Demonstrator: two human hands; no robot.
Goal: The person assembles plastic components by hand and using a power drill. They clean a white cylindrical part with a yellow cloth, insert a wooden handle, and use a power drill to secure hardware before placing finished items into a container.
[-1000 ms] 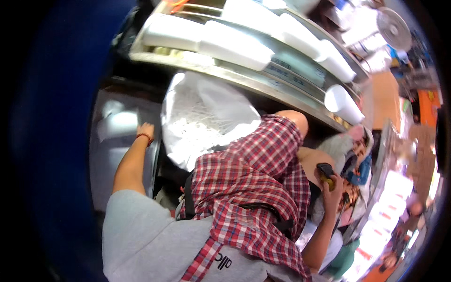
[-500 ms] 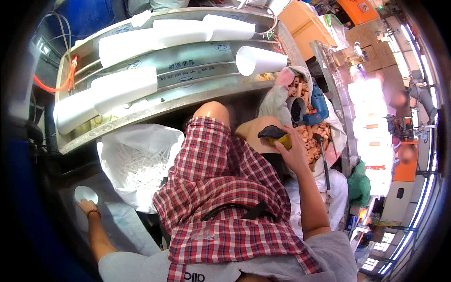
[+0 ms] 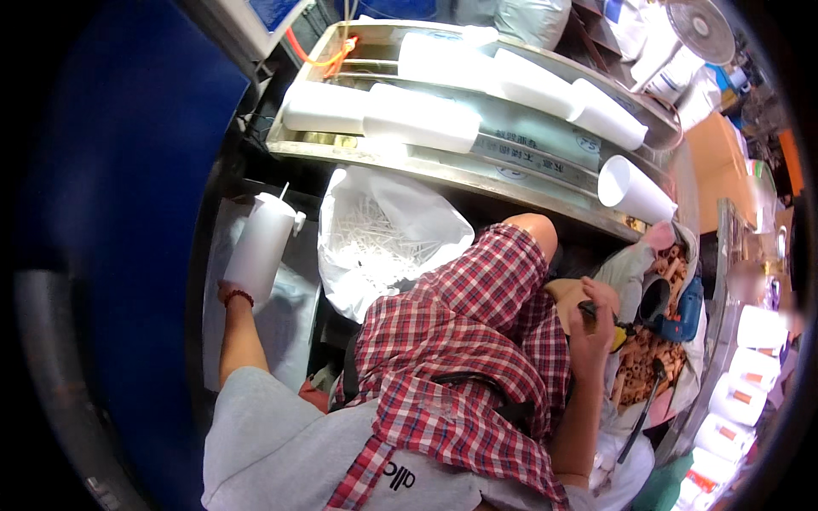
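Off to the left, my left hand [image 3: 228,291] is closed around the lower end of a tall white plastic container [image 3: 260,247]. A thin white stick and a small white lug jut out near its upper end. My right hand [image 3: 592,328], by my right knee, is wrapped round a black-and-yellow hand tool [image 3: 626,335], mostly hidden by the fingers; its exact kind cannot be made out. Between my left hand and my legs sits a white bag [image 3: 434,226] of thin white plastic sticks. Beside my right hand lies an open sack of orange-brown tubular pieces [image 3: 639,368].
Ahead stands a long metal-edged trough [image 3: 545,198] with rods bearing several white containers [image 3: 422,117]. A blue power drill [image 3: 683,311] and a black-handled tool [image 3: 643,409] rest on the sack. Blue panels [image 3: 128,196] rise at left; more white containers [image 3: 737,400] line the right.
My view has swung left. The left hand has brought the white container up into fuller view, its side now showing. My right hand has turned, hiding more of the black-and-yellow tool.
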